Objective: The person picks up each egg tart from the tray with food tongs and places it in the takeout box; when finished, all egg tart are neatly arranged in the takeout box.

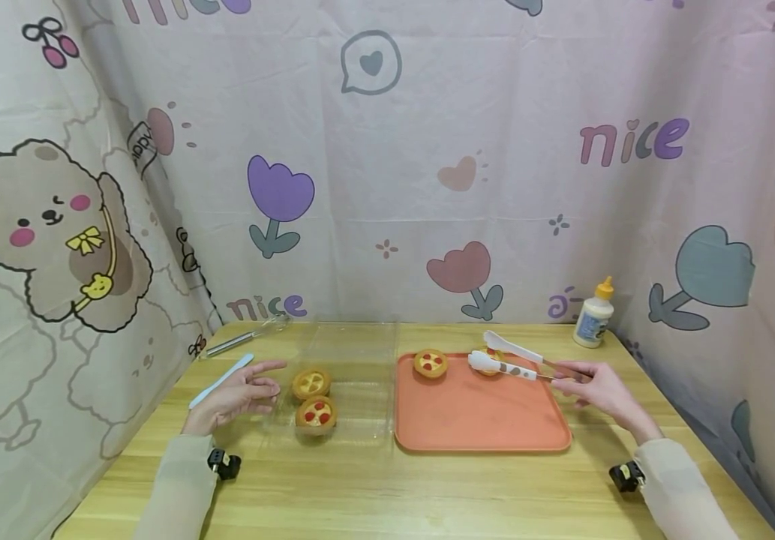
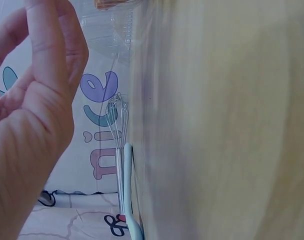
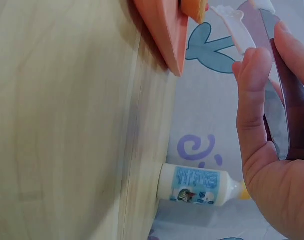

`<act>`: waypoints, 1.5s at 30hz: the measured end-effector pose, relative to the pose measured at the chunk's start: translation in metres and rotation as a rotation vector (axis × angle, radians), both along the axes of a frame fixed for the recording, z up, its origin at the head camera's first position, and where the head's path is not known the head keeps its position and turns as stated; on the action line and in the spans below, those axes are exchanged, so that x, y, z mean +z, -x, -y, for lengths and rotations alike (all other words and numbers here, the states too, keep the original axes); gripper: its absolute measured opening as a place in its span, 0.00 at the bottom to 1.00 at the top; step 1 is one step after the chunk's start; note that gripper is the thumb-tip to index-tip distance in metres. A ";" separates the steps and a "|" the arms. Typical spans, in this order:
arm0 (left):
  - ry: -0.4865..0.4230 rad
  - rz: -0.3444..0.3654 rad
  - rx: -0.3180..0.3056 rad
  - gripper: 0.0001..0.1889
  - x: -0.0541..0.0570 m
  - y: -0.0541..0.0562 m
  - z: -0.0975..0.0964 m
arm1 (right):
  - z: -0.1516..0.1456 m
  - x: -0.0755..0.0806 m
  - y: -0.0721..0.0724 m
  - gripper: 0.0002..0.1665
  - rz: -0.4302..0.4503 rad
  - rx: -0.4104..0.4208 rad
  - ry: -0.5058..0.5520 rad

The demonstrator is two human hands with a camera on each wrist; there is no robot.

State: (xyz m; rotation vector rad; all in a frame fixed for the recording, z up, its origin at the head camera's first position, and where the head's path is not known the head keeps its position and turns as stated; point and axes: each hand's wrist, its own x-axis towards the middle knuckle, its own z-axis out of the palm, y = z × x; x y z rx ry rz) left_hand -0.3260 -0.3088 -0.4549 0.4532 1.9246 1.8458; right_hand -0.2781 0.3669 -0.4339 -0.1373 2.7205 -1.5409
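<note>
My right hand [image 1: 599,390] grips a pair of tongs [image 1: 518,370] with white patterned tips and metal arms. The tips are spread around a small tart [image 1: 495,355] near the back edge of an orange tray [image 1: 482,420]. A second tart [image 1: 431,364] with red pieces on top sits at the tray's back left. On the left, a clear plastic box [image 1: 368,420] holds a yellow-topped tart [image 1: 310,383] and a red-topped tart [image 1: 316,415]. Beside the box's left wall is my left hand [image 1: 241,397], holding nothing, its fingers relaxed and loosely bent.
A pale blue long-handled utensil [image 1: 221,381] lies left of the left hand, with a metal whisk [image 1: 232,343] behind it. At the back right stands a white bottle [image 1: 593,319] with a yellow cap. A printed curtain [image 1: 387,150] hangs behind the wooden table [image 1: 333,495].
</note>
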 end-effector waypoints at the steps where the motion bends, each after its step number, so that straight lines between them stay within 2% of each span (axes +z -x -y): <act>1: 0.006 0.002 0.005 0.38 0.000 0.000 0.000 | 0.000 0.000 0.000 0.40 -0.002 -0.003 -0.008; 8: 0.029 -0.005 0.014 0.39 0.000 0.000 0.000 | -0.003 0.001 0.000 0.40 -0.012 -0.025 -0.020; 12: 0.018 -0.010 0.004 0.38 0.000 0.001 0.000 | -0.004 -0.001 0.000 0.40 0.010 -0.041 0.009; 21: 0.038 -0.017 0.014 0.38 -0.003 0.000 0.002 | -0.005 -0.005 0.003 0.42 0.061 -0.063 -0.019; 39: 0.045 -0.021 0.033 0.37 -0.003 -0.003 0.001 | -0.007 -0.009 0.003 0.37 0.041 0.001 -0.036; 45: 0.029 -0.017 0.026 0.38 0.000 -0.002 0.000 | -0.005 -0.010 0.000 0.36 0.038 -0.021 -0.063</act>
